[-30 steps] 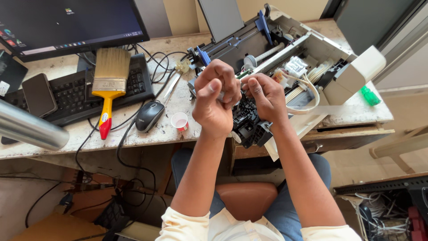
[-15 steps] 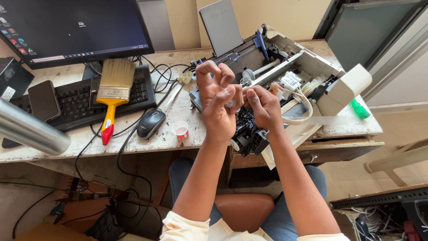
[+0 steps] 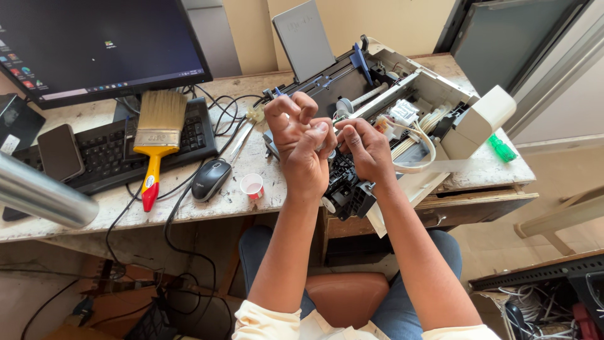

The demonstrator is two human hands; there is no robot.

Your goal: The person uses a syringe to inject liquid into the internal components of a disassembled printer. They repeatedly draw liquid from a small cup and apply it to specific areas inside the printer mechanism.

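Head view, looking down: both hands raised together above the desk's front edge, near its middle. Left hand (image 3: 301, 143) is curled, index and thumb bent into a hook up top, other fingers folded toward the right hand. Right hand (image 3: 365, 148) has fingers closed, tips pinched against the left hand's fingertips; something small and pale sits between them, too small to tell what. Just below the hands, a black printer part (image 3: 347, 186) overhangs the desk front, touching the right wrist area.

Behind the hands, toward the desk's right rear: opened printer (image 3: 402, 94), cover off, grey paper tray upright at back, white ribbon cable (image 3: 420, 148) looping out the front. Green small object (image 3: 502, 148) near the right edge.

Left of hands: small white cup w/ pink inside (image 3: 252, 185) near the front edge, black mouse (image 3: 211, 179) just beside it. Paintbrush (image 3: 156, 135), yellow handle w/ red tip, lies across the black keyboard (image 3: 100, 148). Phone (image 3: 60, 152) rests on the keyboard's left end. Monitor (image 3: 94, 44) at the rear-left corner. Metal tube (image 3: 38, 195) crosses the left front, blurred.
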